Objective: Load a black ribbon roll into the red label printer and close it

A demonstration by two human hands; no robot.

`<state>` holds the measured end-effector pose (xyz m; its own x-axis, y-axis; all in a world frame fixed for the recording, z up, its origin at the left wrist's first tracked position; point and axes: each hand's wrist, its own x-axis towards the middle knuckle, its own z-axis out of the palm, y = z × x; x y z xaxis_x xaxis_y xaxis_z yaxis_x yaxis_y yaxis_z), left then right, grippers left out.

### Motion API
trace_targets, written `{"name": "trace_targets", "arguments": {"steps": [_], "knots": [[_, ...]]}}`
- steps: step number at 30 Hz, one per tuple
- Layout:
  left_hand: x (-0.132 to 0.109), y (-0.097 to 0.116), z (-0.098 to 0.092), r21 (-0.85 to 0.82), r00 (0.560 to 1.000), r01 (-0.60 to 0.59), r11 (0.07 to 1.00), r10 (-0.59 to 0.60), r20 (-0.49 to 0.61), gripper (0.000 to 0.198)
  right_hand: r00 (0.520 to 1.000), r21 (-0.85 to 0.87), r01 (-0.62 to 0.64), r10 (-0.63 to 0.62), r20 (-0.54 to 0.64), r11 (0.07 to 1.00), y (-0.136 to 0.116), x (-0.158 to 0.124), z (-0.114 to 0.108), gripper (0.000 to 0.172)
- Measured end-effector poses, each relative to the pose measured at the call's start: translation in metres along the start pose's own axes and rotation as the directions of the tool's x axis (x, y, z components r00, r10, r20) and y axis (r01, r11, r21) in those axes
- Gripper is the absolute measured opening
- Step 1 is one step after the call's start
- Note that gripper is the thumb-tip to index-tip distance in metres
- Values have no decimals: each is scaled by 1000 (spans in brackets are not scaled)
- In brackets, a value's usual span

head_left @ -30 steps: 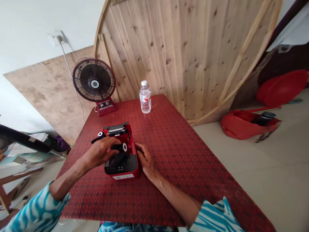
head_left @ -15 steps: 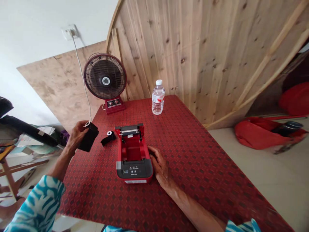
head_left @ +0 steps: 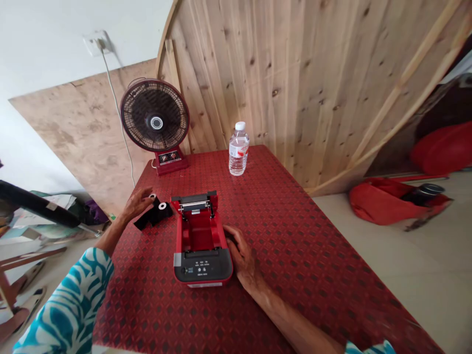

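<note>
A red and black label printer (head_left: pixel 203 265) sits on the table with its lid raised at the back and its red inner bay showing. Against its right side rests my right hand (head_left: pixel 241 258), fingers curled along the casing. Two rolls of black ribbon with white cores lie left of the printer. One black roll (head_left: pixel 165 211) is close to the printer's back left corner; the other black roll (head_left: pixel 146 219), its loose end flat on the table, is just beside my left hand (head_left: pixel 138 204). The fingers of that hand are stretched out and apart, at the roll's upper end.
On the red patterned table (head_left: pixel 295 275), a fan (head_left: pixel 155 120) stands at the back left, its cord running to a wall socket (head_left: pixel 99 43). A water bottle (head_left: pixel 239 150) stands at the back. A red bag (head_left: pixel 379 201) lies on the floor to the right.
My left hand has lowered the black roll from the air onto the table beside the other roll and let go of it. My right hand has stayed at the printer's side.
</note>
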<state>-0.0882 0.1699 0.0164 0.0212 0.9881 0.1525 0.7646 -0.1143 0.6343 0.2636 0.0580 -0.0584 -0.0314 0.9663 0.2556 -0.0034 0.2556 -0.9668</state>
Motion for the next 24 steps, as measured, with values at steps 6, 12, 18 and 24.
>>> {"name": "trace_targets", "arguments": {"steps": [6, 12, 18, 24], "knots": [[-7, 25, -3, 201, 973, -191, 961, 157, 171, 42, 1000, -5, 13, -13, -19, 1000, 4, 0, 2, 29], [-8, 27, 4, 344, 944, -259, 902, 161, 289, 47, 1000, 18, 10, -9, -19, 1000, 6, 0, 4, 30], [-13, 40, 9, 370, 942, -266, 890, 158, 298, 38, 999, 26, 13, -12, -35, 1000, 12, 0, 6, 30], [-41, 60, -3, 181, 974, -149, 972, 113, 196, 44, 999, 30, 18, -17, -28, 999, 9, 0, 6, 30]]}}
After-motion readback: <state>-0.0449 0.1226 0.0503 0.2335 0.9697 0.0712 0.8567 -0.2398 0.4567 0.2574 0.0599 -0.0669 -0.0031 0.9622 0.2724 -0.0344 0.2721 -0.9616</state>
